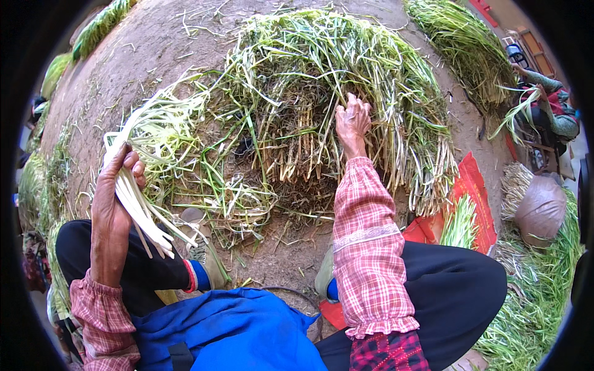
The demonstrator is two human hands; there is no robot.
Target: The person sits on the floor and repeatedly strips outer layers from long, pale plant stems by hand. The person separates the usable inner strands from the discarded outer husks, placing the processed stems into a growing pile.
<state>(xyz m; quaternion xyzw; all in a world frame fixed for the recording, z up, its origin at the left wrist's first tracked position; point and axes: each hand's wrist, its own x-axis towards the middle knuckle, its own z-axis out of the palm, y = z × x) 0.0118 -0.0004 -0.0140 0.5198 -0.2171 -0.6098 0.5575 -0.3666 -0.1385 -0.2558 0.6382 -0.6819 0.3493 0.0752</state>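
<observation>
On the left, my left hand [121, 181] is closed round a bunch of pale garlic-chive-like stalks [134, 204], their white ends hanging towards my knee and their leaves trailing up and right. In front of me on the ground lies a big heap of long green leafy stalks [325, 41], with brown, soil-covered ends facing me. My right hand [353, 120] reaches to the heap's middle, fingers bent among the stalks; whether they pinch one is hard to tell. Loose pale leaves [178, 134] lie between the held bunch and the heap.
A red sheet [473, 190] with trimmed stalks [460, 225] on it lies right of the heap. Beyond are a stalk pile [468, 51], a bag-covered bundle [540, 208] and a person [554, 102] holding stalks. My shoes [209, 259] stand near the heap's front edge. More greens lie far left.
</observation>
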